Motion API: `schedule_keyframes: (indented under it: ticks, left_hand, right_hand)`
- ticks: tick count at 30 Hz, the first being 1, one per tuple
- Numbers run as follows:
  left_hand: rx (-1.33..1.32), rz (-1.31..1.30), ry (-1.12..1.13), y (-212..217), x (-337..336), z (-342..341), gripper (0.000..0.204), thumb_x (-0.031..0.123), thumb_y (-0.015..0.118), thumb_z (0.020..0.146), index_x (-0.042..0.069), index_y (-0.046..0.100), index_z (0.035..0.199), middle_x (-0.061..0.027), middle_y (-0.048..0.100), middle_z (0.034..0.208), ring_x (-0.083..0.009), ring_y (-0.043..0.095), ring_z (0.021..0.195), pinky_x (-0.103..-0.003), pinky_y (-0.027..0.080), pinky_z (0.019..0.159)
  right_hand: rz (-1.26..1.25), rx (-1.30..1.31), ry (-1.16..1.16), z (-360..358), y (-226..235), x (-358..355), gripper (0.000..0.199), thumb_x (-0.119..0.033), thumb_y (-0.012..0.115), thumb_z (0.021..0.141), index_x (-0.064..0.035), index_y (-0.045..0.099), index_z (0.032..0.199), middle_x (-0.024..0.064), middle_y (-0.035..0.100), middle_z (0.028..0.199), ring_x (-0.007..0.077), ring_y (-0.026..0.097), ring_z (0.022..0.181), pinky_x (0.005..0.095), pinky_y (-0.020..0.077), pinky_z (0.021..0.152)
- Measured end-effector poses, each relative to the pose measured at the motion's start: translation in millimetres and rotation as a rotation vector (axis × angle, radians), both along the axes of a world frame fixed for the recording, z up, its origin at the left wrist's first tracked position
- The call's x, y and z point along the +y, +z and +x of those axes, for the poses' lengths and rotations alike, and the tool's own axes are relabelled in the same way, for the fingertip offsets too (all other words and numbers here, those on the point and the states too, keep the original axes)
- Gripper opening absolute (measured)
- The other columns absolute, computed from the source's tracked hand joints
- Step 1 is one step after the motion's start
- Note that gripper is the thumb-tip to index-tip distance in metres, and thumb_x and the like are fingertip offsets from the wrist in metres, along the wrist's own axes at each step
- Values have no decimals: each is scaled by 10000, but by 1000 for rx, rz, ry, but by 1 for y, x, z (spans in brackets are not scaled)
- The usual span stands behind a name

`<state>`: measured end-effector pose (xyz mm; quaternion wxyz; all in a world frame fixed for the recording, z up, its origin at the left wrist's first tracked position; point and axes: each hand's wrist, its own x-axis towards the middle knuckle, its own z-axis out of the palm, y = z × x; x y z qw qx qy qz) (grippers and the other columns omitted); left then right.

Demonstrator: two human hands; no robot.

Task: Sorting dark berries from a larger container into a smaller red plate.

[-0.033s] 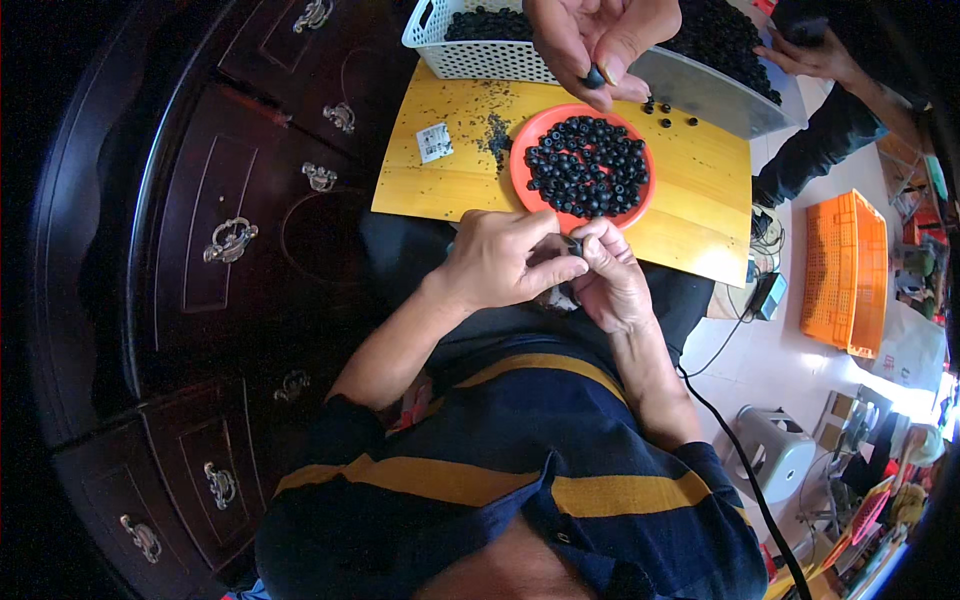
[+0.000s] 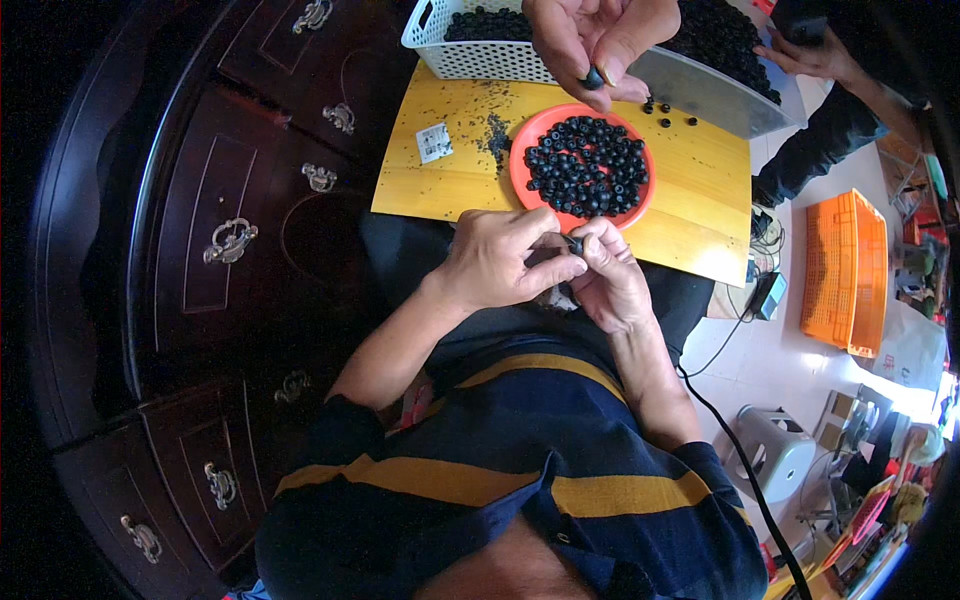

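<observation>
Just in front of the table's near edge, my two hands meet at a small round black piece [image 2: 576, 246]. My right hand [image 2: 613, 285] pinches it between thumb and fingertips. My left hand [image 2: 505, 258] is closed against it, fingers curled and thumb pressed near the piece; a thin dark thing shows there, too small to name. Beyond them, an orange-red plate [image 2: 519, 172] carries many small black ring-like pieces [image 2: 585, 165], some with a hole showing. Over the plate's far rim, another person's hand [image 2: 600, 45] pinches a similar dark piece.
Dark crumbs [image 2: 497, 140] and a small white packet [image 2: 434, 143] lie on the yellow table [image 2: 700, 190]. Behind stand a white perforated basket [image 2: 490, 65] and a pale bin [image 2: 700, 92], both holding black pieces. A dark drawer cabinet [image 2: 215, 300] rises at left; an orange crate [image 2: 845, 270] stands at right.
</observation>
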<state>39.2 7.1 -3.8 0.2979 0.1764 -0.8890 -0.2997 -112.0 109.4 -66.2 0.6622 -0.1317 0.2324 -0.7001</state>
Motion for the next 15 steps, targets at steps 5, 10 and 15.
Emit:
schedule_keyframes:
  ticks: [5,10,15]
  left_hand:
    - [222,-152,36,-18,5,-11,302,162,804,795,53,693,1054,-74,711,749,-212,678,569,-337,508,503]
    - [203,-361,62,-27,9,-12,413,101,755,745,63,708,1154,-38,689,758,-196,665,597,-328,512,538]
    - [246,-396,48,-29,8,-14,394,101,748,750,65,713,1140,-29,669,728,-190,657,585,-326,502,526]
  right_hand:
    - [-60,-145,27,-3,-9,-2,108,-165,659,959,-88,623,1027,29,666,964,113,638,850,285,543,779]
    - [-58,-239,16,2,-6,-1,135,-165,646,964,-91,614,1072,25,665,989,115,643,875,293,548,805]
    - [-76,-320,14,2,-10,-1,176,-178,638,967,-101,610,1122,20,657,1022,128,646,907,320,545,852]
